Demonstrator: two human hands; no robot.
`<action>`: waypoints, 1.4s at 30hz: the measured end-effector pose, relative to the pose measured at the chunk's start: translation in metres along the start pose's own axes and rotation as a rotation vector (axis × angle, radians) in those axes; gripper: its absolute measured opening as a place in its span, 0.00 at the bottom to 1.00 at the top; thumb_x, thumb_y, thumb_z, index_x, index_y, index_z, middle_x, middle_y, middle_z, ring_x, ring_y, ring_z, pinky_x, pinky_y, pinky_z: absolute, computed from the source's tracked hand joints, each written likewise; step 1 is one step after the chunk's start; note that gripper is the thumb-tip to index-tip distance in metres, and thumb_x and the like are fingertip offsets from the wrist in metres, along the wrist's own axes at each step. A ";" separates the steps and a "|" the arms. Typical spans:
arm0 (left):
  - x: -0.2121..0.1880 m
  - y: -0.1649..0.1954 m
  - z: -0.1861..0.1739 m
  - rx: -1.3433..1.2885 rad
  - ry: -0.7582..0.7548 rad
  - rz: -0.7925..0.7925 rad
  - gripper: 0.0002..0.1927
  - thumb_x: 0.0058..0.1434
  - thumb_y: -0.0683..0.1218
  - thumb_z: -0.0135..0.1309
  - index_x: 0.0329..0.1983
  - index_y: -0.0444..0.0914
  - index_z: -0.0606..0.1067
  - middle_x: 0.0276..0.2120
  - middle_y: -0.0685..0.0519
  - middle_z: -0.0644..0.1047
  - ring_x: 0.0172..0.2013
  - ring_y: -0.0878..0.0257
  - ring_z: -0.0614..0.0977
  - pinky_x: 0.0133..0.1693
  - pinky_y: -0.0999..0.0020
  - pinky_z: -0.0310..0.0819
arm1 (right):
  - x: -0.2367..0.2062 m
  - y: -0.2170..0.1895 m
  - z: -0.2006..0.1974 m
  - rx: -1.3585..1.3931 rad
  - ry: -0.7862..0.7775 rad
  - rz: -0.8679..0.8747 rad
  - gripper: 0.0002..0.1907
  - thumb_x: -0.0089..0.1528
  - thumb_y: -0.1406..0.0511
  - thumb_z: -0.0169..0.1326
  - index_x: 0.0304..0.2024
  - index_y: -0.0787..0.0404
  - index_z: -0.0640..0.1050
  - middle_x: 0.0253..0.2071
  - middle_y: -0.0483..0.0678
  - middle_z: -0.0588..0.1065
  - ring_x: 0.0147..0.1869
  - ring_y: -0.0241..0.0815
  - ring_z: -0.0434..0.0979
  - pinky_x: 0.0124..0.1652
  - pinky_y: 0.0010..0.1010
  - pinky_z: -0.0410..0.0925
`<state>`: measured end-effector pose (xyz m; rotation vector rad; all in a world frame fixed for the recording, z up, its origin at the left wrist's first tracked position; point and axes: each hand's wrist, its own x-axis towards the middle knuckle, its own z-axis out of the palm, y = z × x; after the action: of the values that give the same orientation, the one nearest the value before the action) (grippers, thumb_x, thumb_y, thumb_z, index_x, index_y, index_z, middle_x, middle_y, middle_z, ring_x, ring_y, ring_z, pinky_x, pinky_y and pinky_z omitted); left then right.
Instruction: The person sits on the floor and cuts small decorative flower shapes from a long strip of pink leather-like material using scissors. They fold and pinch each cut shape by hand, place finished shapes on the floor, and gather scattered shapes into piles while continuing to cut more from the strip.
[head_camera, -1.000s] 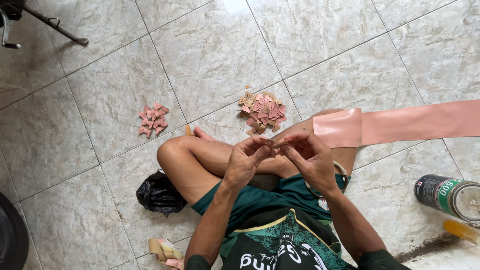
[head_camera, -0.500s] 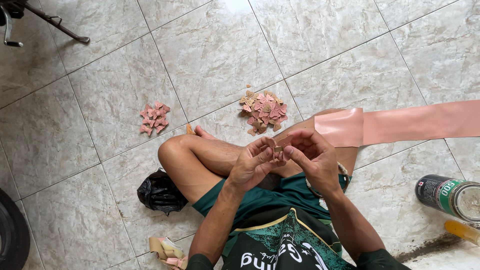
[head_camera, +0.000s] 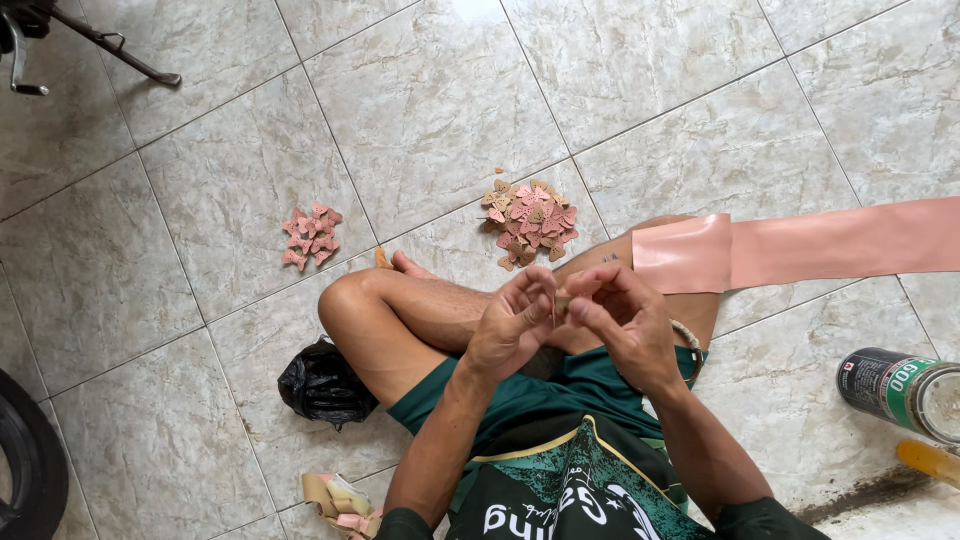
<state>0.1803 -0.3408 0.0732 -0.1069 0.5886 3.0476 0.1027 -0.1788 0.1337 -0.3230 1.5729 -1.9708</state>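
Since the earlier frame I see the fingers curl tighter; the hands barely shift. The small pink folded ribbon piece (head_camera: 562, 300) sits pinched between the left hand (head_camera: 513, 325) and right hand (head_camera: 622, 322), above the crossed legs. The long pink ribbon strip (head_camera: 800, 250) drapes over the knee. Beyond lie a large pile of pink folded pieces (head_camera: 532, 222) and a smaller pile (head_camera: 311, 234) on the tiled floor (head_camera: 430, 100).

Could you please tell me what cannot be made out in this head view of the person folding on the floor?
- The small piece between both hands: the left hand and right hand cover nearly all of it.
- The pink strip: cut off by the right edge.
- The can: partly cut off by the right edge.
- The black bag: contents hidden.
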 end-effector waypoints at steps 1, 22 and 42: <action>0.000 0.002 0.007 0.024 0.071 0.015 0.13 0.68 0.42 0.61 0.54 0.37 0.74 0.45 0.52 0.78 0.48 0.63 0.77 0.51 0.68 0.71 | 0.000 0.000 -0.001 -0.009 0.006 -0.018 0.11 0.64 0.74 0.58 0.48 0.68 0.74 0.44 0.48 0.78 0.46 0.35 0.80 0.49 0.26 0.75; -0.020 0.028 0.095 1.321 0.421 0.471 0.06 0.62 0.40 0.59 0.41 0.32 0.78 0.40 0.49 0.83 0.43 0.61 0.86 0.49 0.68 0.79 | -0.013 -0.011 0.012 -0.313 0.067 -0.269 0.14 0.61 0.78 0.60 0.49 0.70 0.75 0.47 0.52 0.79 0.54 0.38 0.82 0.55 0.27 0.76; -0.017 0.021 0.080 1.073 0.402 0.310 0.07 0.65 0.41 0.57 0.39 0.30 0.76 0.34 0.55 0.80 0.39 0.72 0.79 0.45 0.75 0.76 | -0.008 0.001 0.003 -0.150 0.039 -0.124 0.13 0.62 0.76 0.59 0.49 0.68 0.73 0.46 0.50 0.79 0.51 0.37 0.82 0.52 0.27 0.76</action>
<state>0.1910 -0.3310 0.1560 -0.6169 2.2979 2.4791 0.1110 -0.1761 0.1353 -0.4556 1.7685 -1.9656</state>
